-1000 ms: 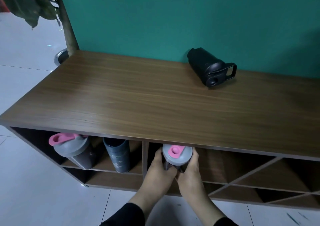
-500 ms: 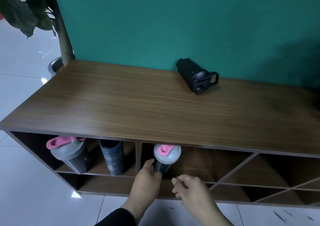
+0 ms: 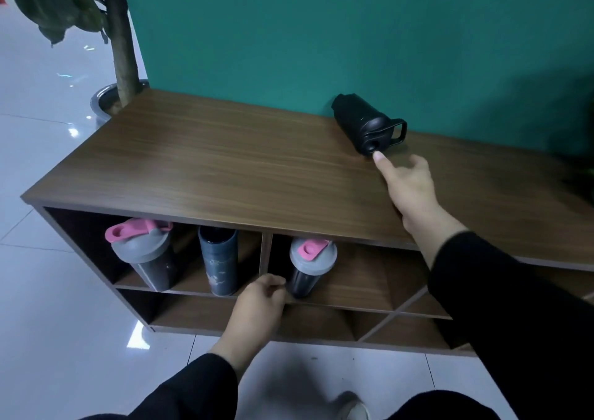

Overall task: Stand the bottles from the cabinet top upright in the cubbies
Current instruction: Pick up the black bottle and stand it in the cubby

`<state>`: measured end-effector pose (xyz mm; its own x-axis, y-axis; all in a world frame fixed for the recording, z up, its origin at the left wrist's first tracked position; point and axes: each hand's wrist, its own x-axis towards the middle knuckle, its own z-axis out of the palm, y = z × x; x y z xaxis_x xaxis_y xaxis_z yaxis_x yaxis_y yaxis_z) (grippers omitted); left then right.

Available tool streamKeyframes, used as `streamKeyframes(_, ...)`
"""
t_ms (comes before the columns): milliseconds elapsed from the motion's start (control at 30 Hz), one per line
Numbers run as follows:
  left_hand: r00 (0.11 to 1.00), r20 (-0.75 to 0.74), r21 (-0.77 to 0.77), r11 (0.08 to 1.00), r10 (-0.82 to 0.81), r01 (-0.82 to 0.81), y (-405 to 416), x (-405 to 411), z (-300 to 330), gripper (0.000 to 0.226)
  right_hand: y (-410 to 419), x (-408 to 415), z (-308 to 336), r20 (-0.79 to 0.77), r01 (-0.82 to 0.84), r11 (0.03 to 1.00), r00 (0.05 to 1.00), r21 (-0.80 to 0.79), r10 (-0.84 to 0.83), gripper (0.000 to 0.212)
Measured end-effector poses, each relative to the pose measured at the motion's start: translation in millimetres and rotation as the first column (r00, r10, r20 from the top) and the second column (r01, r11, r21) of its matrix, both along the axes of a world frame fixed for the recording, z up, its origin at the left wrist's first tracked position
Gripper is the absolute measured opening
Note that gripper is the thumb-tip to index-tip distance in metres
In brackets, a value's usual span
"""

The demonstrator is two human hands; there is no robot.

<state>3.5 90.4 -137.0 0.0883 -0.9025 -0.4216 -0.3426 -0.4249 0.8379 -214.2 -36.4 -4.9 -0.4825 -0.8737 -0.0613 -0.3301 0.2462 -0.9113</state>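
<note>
A black bottle (image 3: 364, 123) with a loop handle lies on its side at the back of the wooden cabinet top (image 3: 225, 165), against the green wall. My right hand (image 3: 409, 186) stretches over the top, fingers apart, its fingertip just touching the bottle's cap. In the middle cubby a dark shaker with a grey lid and pink cap (image 3: 310, 267) stands upright. My left hand (image 3: 258, 304) hangs just in front and to the left of it, fingers curled, holding nothing. The left cubby holds another pink-capped shaker (image 3: 143, 254) and a dark tumbler (image 3: 219, 260), both upright.
A potted tree (image 3: 123, 43) stands at the cabinet's far left end. Diagonal dividers (image 3: 401, 310) split the cubbies on the right. White tiled floor lies in front, with my shoe (image 3: 353, 408) near the bottom edge.
Both hands let go of the pink-capped shaker, which now stands in the middle cubby. My right hand rose onto the cabinet top and reached the black bottle. My left hand drew back slightly.
</note>
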Motion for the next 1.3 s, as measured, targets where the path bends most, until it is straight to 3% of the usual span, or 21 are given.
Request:
streamKeyframes(167, 1.0, 0.013, -0.016, 0.999, -0.029, 0.029, -3.8, 6.5, -7.7, 0.026, -63.9, 19.2, -3.5, 0.094, 0.121, 0.991, 0.988, 0.059, -0.126, 0.139)
streamKeyframes(400, 0.999, -0.026, 0.005, 0.999, -0.047, 0.047, -10.9, 6.6, -18.2, 0.029, -120.3, 27.9, 8.0, 0.123, 0.328, 0.94, 0.933, 0.095, -0.338, 0.13)
streamKeyframes(533, 0.998, -0.035, 0.01, 0.998, -0.057, 0.057, -16.0, 6.9, -22.6, 0.027, -121.3, 24.0, 5.4, 0.246, 0.344, 0.939, 0.91, 0.005, -0.335, 0.112)
streamKeyframes(633, 0.997, -0.022, -0.003, 0.997, -0.073, 0.073, -17.9, 6.7, -23.6, 0.03, -107.7, 22.6, 4.5, 0.297, 0.368, 0.924, 0.898, -0.102, -0.324, 0.116)
streamKeyframes(800, 0.995, -0.009, -0.034, 0.995, -0.097, 0.097, -13.3, 3.8, -21.0, 0.028, -41.3, 16.6, 25.8, 0.254, 0.267, 0.874, 0.952, -0.407, -0.173, 0.109)
streamKeyframes(900, 0.995, -0.011, -0.104, 0.99, -0.1, 0.098, -4.7, 0.5, -11.1, 0.021, 34.2, 4.4, 45.0, 0.155, 0.139, 0.858, 0.985, -0.494, -0.07, 0.086)
streamKeyframes(1000, 0.997, -0.039, -0.196, 0.979, -0.063, 0.055, 10.4, -4.0, 7.9, 0.02, 129.1, -13.4, 53.1, -0.062, -0.044, 0.887, 0.998, -0.46, 0.018, 0.056)
streamKeyframes(1067, 0.997, -0.069, -0.292, 0.955, 0.036, -0.055, 23.0, -7.4, 19.4, 0.034, 189.7, -21.3, 48.5, -0.189, -0.111, 0.922, 0.981, -0.37, 0.042, 0.059)
streamKeyframes(1133, 0.989, -0.09, -0.464, 0.874, 0.114, -0.143, 38.6, -12.7, 27.4, 0.047, 232.5, -26.5, 32.7, -0.213, -0.143, 0.95, 0.973, -0.276, 0.084, 0.074)
streamKeyframes(1167, 0.994, -0.059, -0.574, 0.812, 0.087, -0.105, 46.6, -16.7, 29.5, 0.047, 246.5, -28.6, 20.8, -0.221, -0.159, 0.964, 0.969, -0.214, 0.111, 0.077)
streamKeyframes(1233, 0.985, 0.135, -0.726, 0.666, -0.106, 0.171, 62.6, -29.8, 28.4, 0.036, 262.1, -32.5, -3.6, -0.252, -0.191, 0.978, 0.954, -0.081, 0.166, 0.078)
streamKeyframes(1267, 0.925, 0.319, -0.708, 0.598, -0.204, 0.376, 69.2, -39.0, 26.5, 0.042, 265.3, -33.8, -15.5, -0.249, -0.209, 0.978, 0.948, -0.025, 0.196, 0.08)
streamKeyframes(1300, 0.828, 0.488, -0.634, 0.54, -0.275, 0.554, 74.0, -48.7, 21.0, 0.062, 265.5, -34.1, -27.3, -0.227, -0.22, 0.975, 0.949, 0.023, 0.219, 0.083)
